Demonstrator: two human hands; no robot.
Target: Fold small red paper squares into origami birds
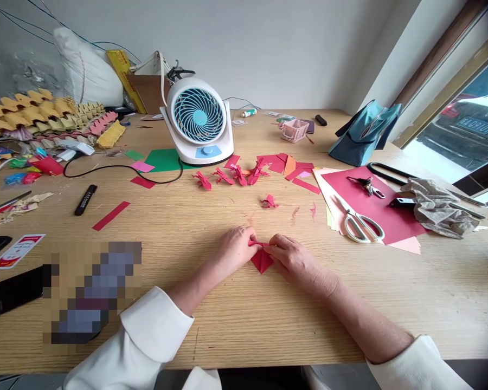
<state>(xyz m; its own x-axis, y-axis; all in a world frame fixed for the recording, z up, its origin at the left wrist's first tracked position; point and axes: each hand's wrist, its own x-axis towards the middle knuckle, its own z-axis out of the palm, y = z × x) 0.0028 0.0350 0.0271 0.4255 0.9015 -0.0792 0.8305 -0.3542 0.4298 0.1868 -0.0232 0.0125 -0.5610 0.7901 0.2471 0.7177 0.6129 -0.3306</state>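
Observation:
A piece of red folded paper [262,262] lies on the wooden table before me, its lower corner pointing towards me. My left hand [239,244] pinches its upper left edge between thumb and fingers. On the other side my right hand [290,257] grips the upper right part, fingers bent over it. Where the fingertips meet the paper, the folds are partly hidden. Just beyond my hands sits a small red folded paper figure [269,201]. Farther back several similar red figures [239,175] stand in a row before the fan.
A white fan [199,122] stands at the back. To the right lie white-handled scissors [360,223] on red paper sheets [398,219], keys [366,186] and a blue bag [364,132]. On the left are a black marker [85,200], a red paper strip [111,215] and egg trays [36,116].

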